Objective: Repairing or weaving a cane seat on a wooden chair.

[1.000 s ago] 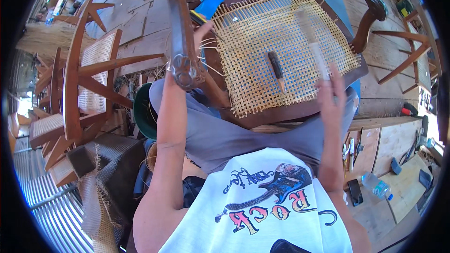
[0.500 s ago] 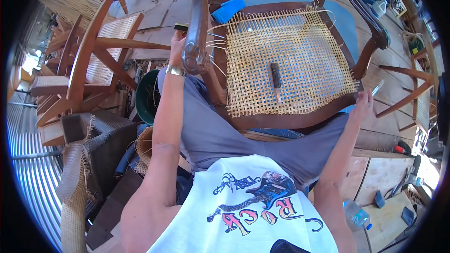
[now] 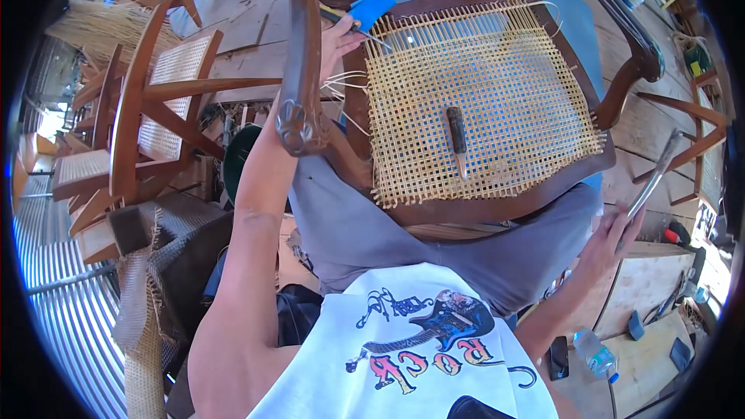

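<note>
A carved dark-wood armchair (image 3: 434, 211) stands in front of me, with a woven cane seat (image 3: 497, 93) across its frame. Under the chair's left arm, my left hand (image 3: 338, 43) is closed around a thin-shafted hand tool (image 3: 332, 12) with a dark and yellow handle. Its metal shaft points toward the seat's far left corner. Off the seat's right front corner, my right hand (image 3: 613, 237) grips a long silvery metal tool (image 3: 656, 174), tilted up and away; I cannot make out its kind. A dark-handled pointed tool (image 3: 456, 136) lies on the cane.
A blue piece (image 3: 372, 9) sits at the seat's far left corner. Loose cane strands (image 3: 341, 85) stick out on the left. Wooden chairs (image 3: 167, 101) stand left, and another chair frame (image 3: 691, 140) stands right. A plastic bottle (image 3: 594, 353) lies at the lower right.
My left hand has moved forward and right with its tool, to the seat's far left corner. My right hand has moved back and right, bringing its metal tool into fuller view.
</note>
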`<move>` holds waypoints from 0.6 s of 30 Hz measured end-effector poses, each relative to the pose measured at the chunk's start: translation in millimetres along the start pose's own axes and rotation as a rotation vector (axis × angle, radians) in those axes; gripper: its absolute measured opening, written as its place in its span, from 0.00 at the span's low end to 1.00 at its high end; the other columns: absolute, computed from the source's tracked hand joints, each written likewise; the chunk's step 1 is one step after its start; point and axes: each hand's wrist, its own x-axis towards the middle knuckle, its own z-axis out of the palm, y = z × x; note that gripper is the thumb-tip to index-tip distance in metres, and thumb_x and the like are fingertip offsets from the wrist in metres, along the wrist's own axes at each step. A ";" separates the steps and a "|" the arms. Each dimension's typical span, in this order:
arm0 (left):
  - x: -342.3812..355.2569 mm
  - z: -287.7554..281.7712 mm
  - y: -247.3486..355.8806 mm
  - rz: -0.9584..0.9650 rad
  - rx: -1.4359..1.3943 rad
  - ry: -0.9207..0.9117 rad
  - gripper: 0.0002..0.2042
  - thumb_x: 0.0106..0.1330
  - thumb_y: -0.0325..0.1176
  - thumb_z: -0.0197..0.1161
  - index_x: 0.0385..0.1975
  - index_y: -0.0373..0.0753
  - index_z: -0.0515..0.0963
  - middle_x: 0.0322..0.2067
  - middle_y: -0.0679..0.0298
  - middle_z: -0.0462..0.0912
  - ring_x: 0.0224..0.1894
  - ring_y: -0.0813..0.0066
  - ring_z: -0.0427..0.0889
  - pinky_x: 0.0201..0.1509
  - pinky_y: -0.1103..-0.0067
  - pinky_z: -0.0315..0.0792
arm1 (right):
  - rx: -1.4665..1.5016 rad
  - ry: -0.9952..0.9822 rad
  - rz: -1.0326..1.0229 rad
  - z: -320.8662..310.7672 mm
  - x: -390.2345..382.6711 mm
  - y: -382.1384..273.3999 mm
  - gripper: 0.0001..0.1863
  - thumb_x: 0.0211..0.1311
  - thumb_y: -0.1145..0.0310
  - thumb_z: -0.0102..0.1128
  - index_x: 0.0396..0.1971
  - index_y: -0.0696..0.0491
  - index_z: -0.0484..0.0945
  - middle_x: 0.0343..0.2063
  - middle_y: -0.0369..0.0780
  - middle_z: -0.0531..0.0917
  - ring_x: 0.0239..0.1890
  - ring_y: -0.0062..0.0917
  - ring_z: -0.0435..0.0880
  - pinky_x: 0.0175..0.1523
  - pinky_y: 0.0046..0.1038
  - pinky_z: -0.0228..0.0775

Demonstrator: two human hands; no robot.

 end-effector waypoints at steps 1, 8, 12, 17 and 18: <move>7.5 9.5 1.9 -0.007 -0.005 -0.006 0.20 0.68 0.35 0.65 0.56 0.42 0.68 0.46 0.59 0.79 0.43 0.65 0.83 0.47 0.70 0.80 | 0.183 -0.112 0.076 -16.5 -11.1 3.1 0.28 0.72 0.71 0.52 0.69 0.59 0.58 0.41 0.38 0.77 0.33 0.14 0.68 0.38 0.18 0.65; 10.2 23.9 -10.0 0.258 0.261 -0.111 0.16 0.66 0.33 0.66 0.51 0.37 0.74 0.37 0.66 0.81 0.38 0.79 0.80 0.41 0.78 0.77 | 0.258 -0.473 0.315 29.4 -81.1 -30.5 0.26 0.73 0.73 0.50 0.68 0.59 0.61 0.39 0.39 0.78 0.29 0.10 0.65 0.32 0.15 0.59; -13.2 23.3 -14.5 0.335 0.463 -0.063 0.14 0.66 0.33 0.66 0.48 0.36 0.73 0.35 0.68 0.79 0.34 0.82 0.79 0.40 0.82 0.76 | 0.224 -0.809 0.419 85.1 -107.4 -24.7 0.27 0.70 0.71 0.53 0.68 0.57 0.63 0.36 0.35 0.79 0.26 0.09 0.66 0.29 0.13 0.57; -24.6 6.8 -25.5 0.370 0.483 -0.065 0.14 0.65 0.34 0.67 0.46 0.36 0.74 0.33 0.68 0.79 0.35 0.81 0.79 0.43 0.81 0.75 | 0.099 -1.078 0.314 147.7 -139.6 -38.0 0.26 0.69 0.71 0.55 0.66 0.57 0.65 0.37 0.34 0.79 0.30 0.11 0.71 0.34 0.15 0.64; -26.8 7.8 -25.2 0.360 0.440 -0.047 0.14 0.65 0.34 0.68 0.45 0.36 0.75 0.32 0.68 0.79 0.36 0.81 0.80 0.44 0.81 0.75 | 0.067 -1.146 0.295 154.2 -143.1 -40.6 0.26 0.69 0.70 0.55 0.65 0.58 0.66 0.39 0.35 0.80 0.32 0.13 0.74 0.37 0.17 0.68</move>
